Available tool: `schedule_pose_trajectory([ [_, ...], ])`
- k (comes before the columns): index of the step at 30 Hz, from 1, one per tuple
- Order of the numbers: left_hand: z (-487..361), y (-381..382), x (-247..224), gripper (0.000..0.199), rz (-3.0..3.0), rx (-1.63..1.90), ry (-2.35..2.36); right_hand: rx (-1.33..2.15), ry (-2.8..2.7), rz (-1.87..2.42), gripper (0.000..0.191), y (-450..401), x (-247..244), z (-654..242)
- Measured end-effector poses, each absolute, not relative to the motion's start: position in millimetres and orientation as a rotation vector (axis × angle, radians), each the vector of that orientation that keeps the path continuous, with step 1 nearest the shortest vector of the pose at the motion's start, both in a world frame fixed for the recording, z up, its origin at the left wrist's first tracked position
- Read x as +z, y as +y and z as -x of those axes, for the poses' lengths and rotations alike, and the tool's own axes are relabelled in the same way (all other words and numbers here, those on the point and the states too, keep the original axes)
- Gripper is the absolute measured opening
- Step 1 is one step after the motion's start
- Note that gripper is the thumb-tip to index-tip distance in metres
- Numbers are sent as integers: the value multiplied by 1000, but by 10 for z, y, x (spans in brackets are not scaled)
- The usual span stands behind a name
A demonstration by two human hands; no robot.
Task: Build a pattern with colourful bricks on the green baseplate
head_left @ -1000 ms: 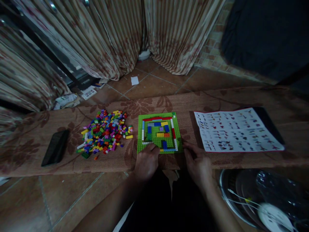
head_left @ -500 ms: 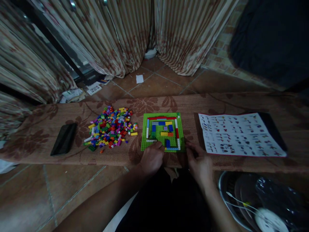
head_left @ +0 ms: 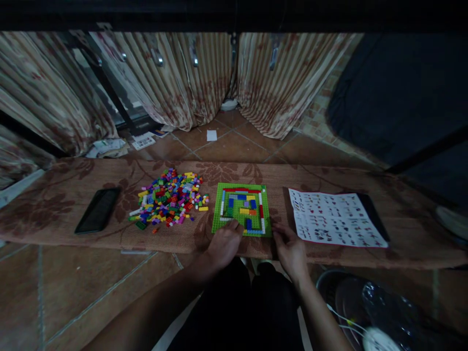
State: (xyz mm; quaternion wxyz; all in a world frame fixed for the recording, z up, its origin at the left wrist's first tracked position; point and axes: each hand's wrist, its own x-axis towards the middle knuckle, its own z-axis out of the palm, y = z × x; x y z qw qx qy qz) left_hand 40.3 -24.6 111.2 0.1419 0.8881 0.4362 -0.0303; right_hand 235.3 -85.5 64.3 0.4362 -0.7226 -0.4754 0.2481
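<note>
The green baseplate lies flat at the middle of the bench, between brick pile and printed sheet, seemingly so both are near. The left hand bends over its near edge, perhaps pressing; right hand sits beside its corner, maybe steadying. I cannot tell whether either grips.

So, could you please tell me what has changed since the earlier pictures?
Only the camera's view has visibly shifted, tilting up. The left hand stays at the near edge of the green board, the right hand by its right side; brick pile, phone and printed sheet lie as before.
</note>
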Motion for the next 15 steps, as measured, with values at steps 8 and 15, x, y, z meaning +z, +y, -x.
schedule_pose_trajectory([
  [8, -315, -297, 1064, 20, -2524, 77, 1306, 600, -1141, 1815, 34, -863, 705, -2345],
  [15, -168, -450, 1075, 25, -2323, 426, 1481, 483, -1321, 1738, 30, -805, 896, -2171],
])
